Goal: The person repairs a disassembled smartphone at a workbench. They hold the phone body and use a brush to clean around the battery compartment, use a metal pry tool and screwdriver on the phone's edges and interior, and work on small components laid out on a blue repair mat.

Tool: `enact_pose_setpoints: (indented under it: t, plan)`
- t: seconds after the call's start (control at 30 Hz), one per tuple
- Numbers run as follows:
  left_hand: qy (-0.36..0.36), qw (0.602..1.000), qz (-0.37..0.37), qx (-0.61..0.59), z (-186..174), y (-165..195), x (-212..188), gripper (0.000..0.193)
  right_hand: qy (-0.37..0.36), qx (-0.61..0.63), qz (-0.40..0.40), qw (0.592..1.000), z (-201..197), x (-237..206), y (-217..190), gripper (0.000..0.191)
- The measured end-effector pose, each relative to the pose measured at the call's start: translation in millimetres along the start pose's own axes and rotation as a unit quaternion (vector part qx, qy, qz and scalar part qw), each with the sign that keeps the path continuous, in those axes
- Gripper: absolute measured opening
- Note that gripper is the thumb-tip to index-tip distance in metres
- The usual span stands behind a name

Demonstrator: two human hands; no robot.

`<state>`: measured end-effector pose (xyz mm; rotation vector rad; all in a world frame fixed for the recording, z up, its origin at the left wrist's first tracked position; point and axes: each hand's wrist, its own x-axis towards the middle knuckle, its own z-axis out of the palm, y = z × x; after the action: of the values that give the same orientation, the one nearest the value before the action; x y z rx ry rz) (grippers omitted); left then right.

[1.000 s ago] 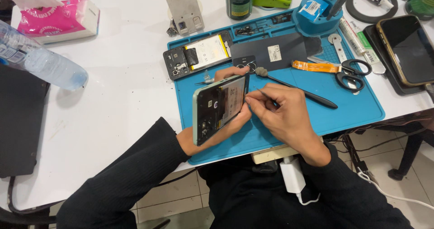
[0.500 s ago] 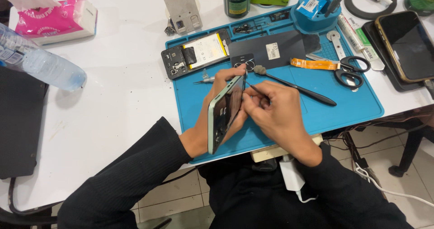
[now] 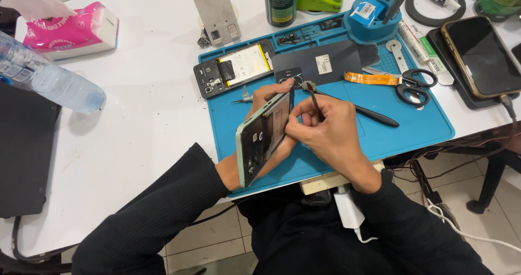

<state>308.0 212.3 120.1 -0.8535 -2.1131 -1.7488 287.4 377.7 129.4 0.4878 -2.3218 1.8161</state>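
At centre frame, over the blue work mat, our left hand grips the opened phone frame by its long edges, tilted on edge. Our right hand pinches a slim metal tool against its interior. We judge the frame light, stiff yet fragile inside; the rim is the safest hold.

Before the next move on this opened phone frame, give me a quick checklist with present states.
1. Left hand grips the phone frame: ok.
2. Frame held tilted on edge above the blue mat: ok.
3. Right hand holds the thin tool: ok.
4. Tool tip seated on the right part inside the frame: cannot tell, hidden by fingers.
5. Scissors and black spudger lie apart from both hands: ok.
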Motion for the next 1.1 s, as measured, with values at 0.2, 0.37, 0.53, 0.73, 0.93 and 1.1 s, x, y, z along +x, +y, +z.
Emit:
enact_pose_setpoints:
  t: [0.2,0.37,0.53,0.73,0.93,1.1]
  plan:
    - [-0.02,0.999,-0.04,0.027,-4,4,-1,0.071,0.006,-0.033,-0.023,0.999,-2,-2,-1,0.01]
    - [-0.017,0.998,0.015,0.051,-7,11,-4,0.071,-0.012,-0.002,0.015,1.0,-1,-4,-4,0.009]
    - [-0.035,0.999,-0.004,0.02,-12,17,-9,0.069,-0.03,0.001,0.022,0.999,-2,-6,-9,0.012]
    - [-0.041,0.997,-0.032,-0.056,-20,16,-8,0.057,-0.084,-0.102,-0.001,0.991,-29,1,-20,0.013]
    - [0.014,0.995,-0.064,-0.07,-37,4,6,0.061,-0.184,-0.262,-0.122,0.94,-44,7,-25,0.017]
    - [0.042,0.99,-0.099,-0.091,-44,0,9,0.06,-0.199,-0.301,-0.125,0.924,-39,2,-22,0.016]
